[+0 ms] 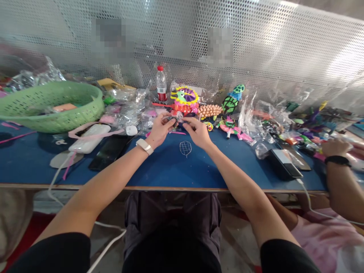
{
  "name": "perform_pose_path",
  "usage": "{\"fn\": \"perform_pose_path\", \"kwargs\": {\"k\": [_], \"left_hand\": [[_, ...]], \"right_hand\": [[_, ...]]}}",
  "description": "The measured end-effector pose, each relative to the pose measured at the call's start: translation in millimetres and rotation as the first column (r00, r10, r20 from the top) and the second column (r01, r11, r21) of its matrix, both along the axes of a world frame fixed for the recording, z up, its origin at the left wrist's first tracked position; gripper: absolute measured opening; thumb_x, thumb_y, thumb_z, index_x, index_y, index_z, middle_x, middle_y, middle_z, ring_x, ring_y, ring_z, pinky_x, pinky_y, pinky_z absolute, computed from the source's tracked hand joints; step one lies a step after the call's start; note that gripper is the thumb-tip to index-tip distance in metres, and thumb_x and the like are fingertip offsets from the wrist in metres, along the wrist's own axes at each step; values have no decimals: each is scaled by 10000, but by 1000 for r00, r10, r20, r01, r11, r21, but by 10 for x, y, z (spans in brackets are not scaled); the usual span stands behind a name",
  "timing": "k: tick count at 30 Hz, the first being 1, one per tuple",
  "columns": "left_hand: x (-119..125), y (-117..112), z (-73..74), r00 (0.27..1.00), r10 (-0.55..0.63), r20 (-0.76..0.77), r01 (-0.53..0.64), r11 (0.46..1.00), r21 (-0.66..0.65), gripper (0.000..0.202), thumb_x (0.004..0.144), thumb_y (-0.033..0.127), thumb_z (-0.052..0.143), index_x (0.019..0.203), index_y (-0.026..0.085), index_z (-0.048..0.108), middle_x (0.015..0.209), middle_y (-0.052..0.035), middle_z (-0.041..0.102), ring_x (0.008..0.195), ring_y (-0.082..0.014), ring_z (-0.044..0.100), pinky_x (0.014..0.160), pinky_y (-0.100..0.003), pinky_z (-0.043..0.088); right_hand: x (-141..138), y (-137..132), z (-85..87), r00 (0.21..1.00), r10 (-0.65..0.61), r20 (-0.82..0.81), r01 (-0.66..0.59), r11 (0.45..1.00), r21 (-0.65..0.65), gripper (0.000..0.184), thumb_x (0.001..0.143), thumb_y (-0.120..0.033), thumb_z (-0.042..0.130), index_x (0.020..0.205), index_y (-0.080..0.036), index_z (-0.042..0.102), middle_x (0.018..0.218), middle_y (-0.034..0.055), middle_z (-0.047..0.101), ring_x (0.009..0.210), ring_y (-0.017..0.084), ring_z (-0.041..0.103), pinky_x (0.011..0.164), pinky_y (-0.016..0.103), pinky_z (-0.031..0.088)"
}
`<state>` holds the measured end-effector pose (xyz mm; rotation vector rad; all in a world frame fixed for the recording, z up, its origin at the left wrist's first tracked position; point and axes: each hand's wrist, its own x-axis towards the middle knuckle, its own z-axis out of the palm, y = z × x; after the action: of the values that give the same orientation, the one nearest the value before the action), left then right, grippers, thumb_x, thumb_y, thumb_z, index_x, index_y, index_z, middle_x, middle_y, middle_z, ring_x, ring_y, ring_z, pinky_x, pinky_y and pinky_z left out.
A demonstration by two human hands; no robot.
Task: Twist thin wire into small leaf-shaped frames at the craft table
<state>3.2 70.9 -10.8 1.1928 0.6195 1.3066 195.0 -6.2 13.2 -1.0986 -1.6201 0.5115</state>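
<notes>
Perforated wall (pixel 170 34) behind 1 blue table (pixel 170 174)

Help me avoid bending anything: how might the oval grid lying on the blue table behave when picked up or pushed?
The oval grid is probably light, being mostly gaps between thin strands. Those strands may bend if pinched hard. Lying flat, it seems more apt to slide than roll if pushed.

Setting: a shared craft workshop, by appearance.
Blue worktable (pixel 159 174): a long surface, with a co-worker's arm (pixel 342 185) at the right.
Bright figures (pixel 210 111): animal-like models among clear plastic packets (pixel 133 108).
Perforated metal panel (pixel 170 38): an industrial-looking backdrop.
</notes>
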Motion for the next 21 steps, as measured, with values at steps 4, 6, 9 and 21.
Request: {"fn": "perform_pose_path", "kwargs": {"k": [4, 6, 9, 21], "left_hand": [[4, -19, -5, 1000, -25, 7, 25, 1000, -11, 374, 882, 178, 1004, 1069, 234, 685, 940, -5, 818, 842, -149, 822, 818, -285, 671], [1, -19, -16, 999, -48, 16, 48, 999, -12, 400, 857, 189, 1024, 1085, 226, 696, 969, -11, 826, 866, -154, 821, 873, -311, 684], [-2, -18, -36, 995, -95, 15, 95, 995, 11, 433, 817, 248, 1060, 1082, 213, 719, 996, -26, 829, 916, -182, 823, 890, -334, 684], [38, -79, -73, 993, -106, -53, 108, 993, 48, 458, 754, 283, 1084, 1069, 190, 765, 1042, -39, 809, 920, -162, 763, 879, -329, 660]], "right_hand": [[1, 16, -82, 993, -27, 111, 26, 1000, 5, 316, 1072, -498, 789, 1297, -275, 791, 600, -106, 495, 605, 176, 485, 705, 348, 480], [15, 36, -123, 991, -45, 129, 42, 999, 24, 370, 1087, -442, 776, 1405, -254, 751, 608, -109, 514, 600, 175, 499, 712, 347, 491], [49, 75, -167, 986, -45, 160, 38, 998, 44, 431, 1083, -387, 789, 1473, -220, 717, 608, -113, 522, 586, 166, 491, 699, 332, 479], [59, 181, -334, 990, -107, 94, 99, 991, 87, 277, 1071, -416, 769, 1221, -206, 867, 633, -82, 521, 590, 146, 458, 669, 310, 447]]}}
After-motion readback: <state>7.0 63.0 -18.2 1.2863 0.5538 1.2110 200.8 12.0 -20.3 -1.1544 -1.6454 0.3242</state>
